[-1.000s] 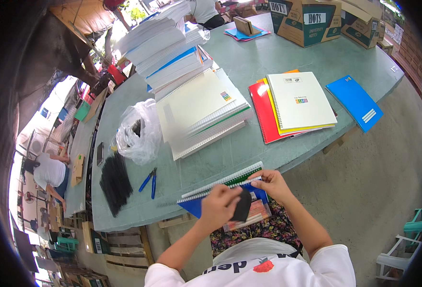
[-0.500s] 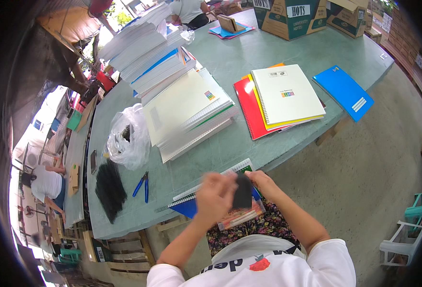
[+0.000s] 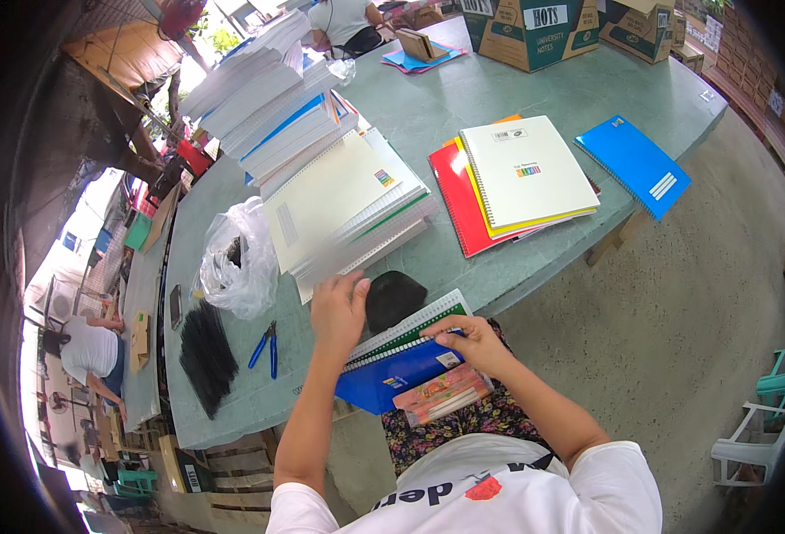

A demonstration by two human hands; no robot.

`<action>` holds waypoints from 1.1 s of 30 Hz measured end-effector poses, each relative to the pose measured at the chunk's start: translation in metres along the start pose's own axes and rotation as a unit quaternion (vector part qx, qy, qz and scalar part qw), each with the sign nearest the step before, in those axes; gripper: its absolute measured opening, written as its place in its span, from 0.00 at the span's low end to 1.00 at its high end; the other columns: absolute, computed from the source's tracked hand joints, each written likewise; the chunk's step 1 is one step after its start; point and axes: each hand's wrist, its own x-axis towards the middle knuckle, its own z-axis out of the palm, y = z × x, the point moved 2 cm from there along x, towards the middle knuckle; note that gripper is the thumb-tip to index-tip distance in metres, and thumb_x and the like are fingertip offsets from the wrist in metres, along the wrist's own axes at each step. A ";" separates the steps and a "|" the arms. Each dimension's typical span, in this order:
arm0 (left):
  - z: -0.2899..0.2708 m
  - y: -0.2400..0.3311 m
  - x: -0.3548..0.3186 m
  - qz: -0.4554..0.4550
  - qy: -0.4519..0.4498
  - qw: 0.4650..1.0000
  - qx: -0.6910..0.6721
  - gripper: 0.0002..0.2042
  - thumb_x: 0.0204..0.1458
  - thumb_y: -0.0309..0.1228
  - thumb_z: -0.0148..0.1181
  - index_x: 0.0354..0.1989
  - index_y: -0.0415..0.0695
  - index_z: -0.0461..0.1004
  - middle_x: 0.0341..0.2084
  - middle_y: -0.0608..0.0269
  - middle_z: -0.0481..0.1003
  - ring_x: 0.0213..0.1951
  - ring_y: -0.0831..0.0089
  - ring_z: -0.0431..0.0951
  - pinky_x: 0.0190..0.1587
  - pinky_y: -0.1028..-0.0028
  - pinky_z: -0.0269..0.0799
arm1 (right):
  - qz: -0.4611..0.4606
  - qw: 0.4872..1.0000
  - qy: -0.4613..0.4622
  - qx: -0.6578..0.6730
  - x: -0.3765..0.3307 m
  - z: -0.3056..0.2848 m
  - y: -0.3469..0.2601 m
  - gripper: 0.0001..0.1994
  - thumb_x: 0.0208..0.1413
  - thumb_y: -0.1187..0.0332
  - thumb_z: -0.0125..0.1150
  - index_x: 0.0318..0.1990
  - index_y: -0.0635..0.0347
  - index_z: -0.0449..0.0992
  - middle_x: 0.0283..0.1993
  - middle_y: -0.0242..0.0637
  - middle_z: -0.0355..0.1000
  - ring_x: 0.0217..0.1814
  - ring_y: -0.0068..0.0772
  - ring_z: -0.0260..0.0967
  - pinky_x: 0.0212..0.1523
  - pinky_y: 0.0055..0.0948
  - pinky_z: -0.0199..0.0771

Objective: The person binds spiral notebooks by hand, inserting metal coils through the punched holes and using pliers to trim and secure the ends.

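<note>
Left hand (image 3: 337, 310) pinches a black cover (image 3: 393, 299) at twelve o'clock of the green spiral notebook (image 3: 407, 331); right hand (image 3: 474, 340) fingers grip that notebook's edge.

A long grey-green table (image 3: 535, 98) stands on a bare concrete floor (image 3: 722, 294), daylight pouring in from the far left. Two plastic chairs (image 3: 766, 418) sit at the right, cardboard boxes (image 3: 535, 31) at the table's far end.

Left hand (image 3: 337, 311) covers the near edge of the blurred notebook stack (image 3: 348, 209). Contents of the clear plastic bag (image 3: 236, 262) are indistinct. Cardboard boxes (image 3: 535, 31) are cut off by the top edge.
</note>
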 end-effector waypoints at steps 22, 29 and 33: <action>0.030 0.080 -0.049 0.143 -0.172 0.951 -0.215 0.13 0.47 0.30 0.57 0.38 0.35 0.72 0.31 0.50 0.73 0.34 0.54 0.74 0.40 0.64 0.70 | -0.017 0.989 0.034 -0.145 -0.019 -0.015 0.022 0.10 0.50 0.69 0.59 0.37 0.65 0.74 0.18 0.38 0.67 0.19 0.20 0.56 0.22 0.27 0.58; 0.026 0.082 -0.046 0.085 -0.178 0.949 -0.245 0.08 0.40 0.26 0.59 0.31 0.38 0.73 0.28 0.51 0.72 0.31 0.53 0.73 0.37 0.63 0.69 | -0.065 0.929 0.072 -0.358 -0.029 0.001 -0.003 0.08 0.50 0.69 0.57 0.34 0.64 0.73 0.20 0.49 0.65 0.19 0.47 0.61 0.22 0.37 0.61; 0.021 0.065 -0.046 0.071 -0.197 0.951 -0.228 0.12 0.35 0.27 0.65 0.30 0.40 0.72 0.28 0.53 0.71 0.35 0.54 0.72 0.38 0.65 0.69 | -0.052 0.928 0.035 -0.368 -0.023 0.007 -0.001 0.10 0.51 0.67 0.57 0.38 0.63 0.73 0.22 0.50 0.67 0.23 0.44 0.68 0.26 0.35 0.65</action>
